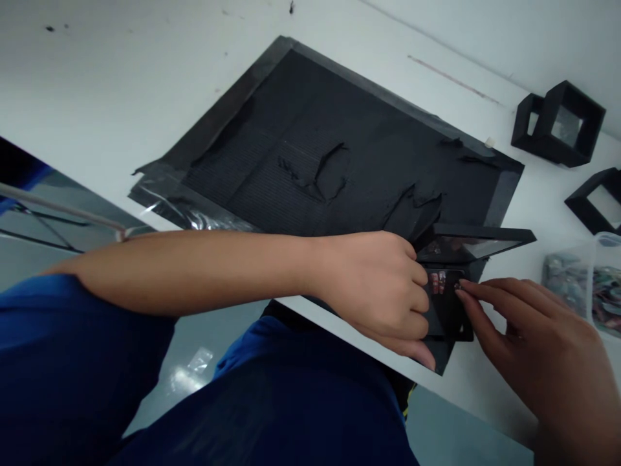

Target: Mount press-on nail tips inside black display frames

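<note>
A black box (449, 310) with its windowed lid (495, 244) raised lies at the right end of a black mat (272, 142). Inside it are small pinkish, glittery pieces (438, 283) that look like false nails. My left hand (388, 291) rests over the box's left side with fingers curled; what they hold, if anything, is hidden. Thumb and forefinger of my right hand (538, 330) pinch a small glittery piece (458, 286) at the box's right part.
Black open frames (572, 123) stand on the white table (121, 97) at the upper right, with another black frame (596, 197) below them. A clear plastic tub (589, 278) of small packed items sits beyond my right hand. The mat's surface is torn and wrinkled.
</note>
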Available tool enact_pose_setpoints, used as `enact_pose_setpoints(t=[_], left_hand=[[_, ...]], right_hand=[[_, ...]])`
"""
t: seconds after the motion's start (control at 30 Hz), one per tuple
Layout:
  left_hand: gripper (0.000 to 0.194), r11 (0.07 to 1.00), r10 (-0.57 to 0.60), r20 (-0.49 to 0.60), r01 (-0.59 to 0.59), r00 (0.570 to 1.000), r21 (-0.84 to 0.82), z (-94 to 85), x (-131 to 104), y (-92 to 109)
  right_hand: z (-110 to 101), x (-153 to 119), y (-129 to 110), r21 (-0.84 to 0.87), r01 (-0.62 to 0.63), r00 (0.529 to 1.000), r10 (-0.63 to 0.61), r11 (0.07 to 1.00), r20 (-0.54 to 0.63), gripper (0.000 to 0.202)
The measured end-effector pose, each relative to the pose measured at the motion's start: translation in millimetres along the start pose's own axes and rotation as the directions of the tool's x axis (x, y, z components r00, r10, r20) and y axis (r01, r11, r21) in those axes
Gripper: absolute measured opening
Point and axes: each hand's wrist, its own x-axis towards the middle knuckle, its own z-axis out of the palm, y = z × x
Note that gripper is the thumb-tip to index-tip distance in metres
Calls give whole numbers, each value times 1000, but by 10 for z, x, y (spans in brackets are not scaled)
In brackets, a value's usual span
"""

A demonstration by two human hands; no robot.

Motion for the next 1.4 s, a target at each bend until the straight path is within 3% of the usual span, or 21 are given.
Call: enact_pose_setpoints(t=[0.27,0.43,0.6,0.7,0.83,0.97,1.17,1.3,1.4], left_hand=[[50,999,39,-108,-35,993,33,73,-6,30],[52,1000,-2,-76,1,997,-9,96,3,23],[48,987,130,-261,-100,956,126,180,-71,0],[47,977,159,-323,-101,933,188,167,-93,-8],[51,995,73,-213,-55,974,89,91,-47,2],[55,999,-25,-72,23,997,-25,36,3,21],[55,999,-39,-62,37,997,-40,31,3,16],[53,1000,-24,-86,22,996,-16,28,5,22],[51,1000,-12,-108,13,994,2,18,7,27]], right_hand=[[-6,24,14,-40,-28,999,27,999,-23,17],[18,63,-65,-59,-60,996,55,996,-72,14],[23,78,-118,47,-130,986,134,990,-95,16],[3,82,-100,115,-165,980,176,980,-93,24],[-18,79,-26,57,-230,969,234,971,-75,27],[-18,72,34,77,-158,985,163,984,-50,24],[-7,67,21,194,-80,996,84,978,-13,15],[-9,91,-14,376,-85,996,73,923,48,16],[-10,99,-20,400,-88,996,72,912,55,16]])
